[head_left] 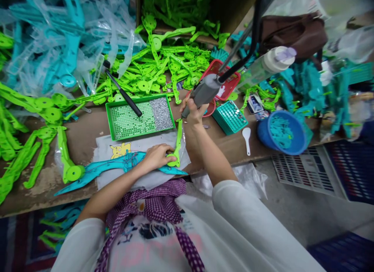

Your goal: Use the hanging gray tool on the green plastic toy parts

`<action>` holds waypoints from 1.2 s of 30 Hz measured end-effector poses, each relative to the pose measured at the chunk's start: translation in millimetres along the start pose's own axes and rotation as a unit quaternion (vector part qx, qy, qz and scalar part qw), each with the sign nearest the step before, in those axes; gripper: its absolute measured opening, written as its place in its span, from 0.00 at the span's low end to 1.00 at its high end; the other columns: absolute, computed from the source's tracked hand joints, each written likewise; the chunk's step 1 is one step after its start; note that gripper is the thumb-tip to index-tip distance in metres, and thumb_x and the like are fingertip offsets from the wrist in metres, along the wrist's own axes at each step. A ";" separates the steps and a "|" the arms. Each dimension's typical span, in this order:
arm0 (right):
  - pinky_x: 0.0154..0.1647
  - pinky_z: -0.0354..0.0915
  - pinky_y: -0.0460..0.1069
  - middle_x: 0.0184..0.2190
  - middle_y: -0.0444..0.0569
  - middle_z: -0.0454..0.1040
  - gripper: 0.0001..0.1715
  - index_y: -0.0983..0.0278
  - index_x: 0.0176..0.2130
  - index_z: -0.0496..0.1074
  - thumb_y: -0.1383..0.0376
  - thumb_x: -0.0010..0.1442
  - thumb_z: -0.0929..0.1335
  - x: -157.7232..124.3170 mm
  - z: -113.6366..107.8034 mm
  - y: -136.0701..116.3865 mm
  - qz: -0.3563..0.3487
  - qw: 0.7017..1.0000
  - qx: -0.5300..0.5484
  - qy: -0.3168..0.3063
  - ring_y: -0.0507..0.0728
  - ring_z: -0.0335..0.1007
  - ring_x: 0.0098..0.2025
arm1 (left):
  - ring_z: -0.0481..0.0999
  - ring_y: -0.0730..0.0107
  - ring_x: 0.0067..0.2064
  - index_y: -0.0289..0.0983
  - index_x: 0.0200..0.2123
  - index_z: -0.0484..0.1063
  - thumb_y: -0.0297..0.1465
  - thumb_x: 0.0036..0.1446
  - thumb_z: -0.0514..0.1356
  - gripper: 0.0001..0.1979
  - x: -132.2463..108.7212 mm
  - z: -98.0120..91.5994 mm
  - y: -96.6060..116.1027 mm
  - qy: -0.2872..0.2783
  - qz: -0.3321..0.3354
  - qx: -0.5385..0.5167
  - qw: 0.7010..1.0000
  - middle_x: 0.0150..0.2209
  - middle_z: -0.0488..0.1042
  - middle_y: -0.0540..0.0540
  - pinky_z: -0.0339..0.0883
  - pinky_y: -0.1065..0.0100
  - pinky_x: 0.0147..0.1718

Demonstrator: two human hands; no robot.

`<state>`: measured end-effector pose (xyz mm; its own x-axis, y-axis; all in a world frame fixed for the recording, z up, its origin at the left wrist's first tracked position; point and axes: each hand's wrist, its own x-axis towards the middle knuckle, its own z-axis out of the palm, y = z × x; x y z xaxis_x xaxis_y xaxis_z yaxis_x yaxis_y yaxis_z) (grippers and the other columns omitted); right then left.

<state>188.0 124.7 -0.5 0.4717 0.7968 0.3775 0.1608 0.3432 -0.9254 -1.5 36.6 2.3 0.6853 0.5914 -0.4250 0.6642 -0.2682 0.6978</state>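
Note:
My right hand (193, 113) is wrapped round a grey electric screwdriver (204, 90), its tip pointing down at the far end of a lime-green plastic arm piece (179, 141). My left hand (156, 157) grips the near, rounded end of that piece, thumb and fingers closed on it. Under the left hand lies a long turquoise plastic piece (106, 167) with thin wires along it. Both pieces rest on a pale cloth (102, 145) with a yellow cartoon figure. Whether the screwdriver tip touches a screw is too small to tell.
Beyond the cloth stands a green tray (128, 124) of small screws with a black-handled tool (125, 93) across it. Heaps of green parts (172, 65) and turquoise parts (62, 38) lie behind. To the right are teal trays (229, 118), a white spoon (246, 139) and a blue bowl (264, 133).

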 end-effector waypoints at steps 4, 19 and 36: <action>0.16 0.58 0.47 0.16 0.38 0.62 0.31 0.59 0.25 0.67 0.35 0.49 0.68 1.1 2.8 -17.0 -0.011 1.000 0.005 0.028 0.49 0.61 0.14 | 0.78 0.58 0.49 0.43 0.51 0.77 0.41 0.58 0.64 0.18 -1.3 -1.0 0.4 -0.003 -0.007 -0.011 1.000 0.48 0.80 0.47 0.70 0.61 0.48; 0.20 0.63 0.47 0.22 0.39 0.67 0.35 0.60 0.33 0.69 0.32 0.45 0.67 -55.8 96.1 -19.1 0.063 0.985 0.114 -0.113 0.49 0.66 0.19 | 0.78 0.51 0.53 0.40 0.53 0.76 0.40 0.59 0.63 0.20 -0.2 -0.7 -3.1 -0.010 0.017 -0.014 1.000 0.52 0.79 0.43 0.72 0.56 0.50; 0.21 0.64 0.47 0.18 0.38 0.66 0.35 0.60 0.31 0.69 0.32 0.45 0.67 -58.9 94.7 -17.3 0.055 0.987 0.096 -0.117 0.50 0.68 0.19 | 0.78 0.52 0.53 0.40 0.53 0.76 0.39 0.59 0.63 0.20 0.2 0.3 -3.3 -0.008 0.011 -0.019 1.000 0.52 0.79 0.44 0.71 0.58 0.50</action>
<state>75.3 118.9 -3.5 0.2596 0.9202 0.2931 -0.0586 0.3180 -0.9463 -3.5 37.3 -0.3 0.7046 0.5727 -0.4190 0.6378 -0.2523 0.7277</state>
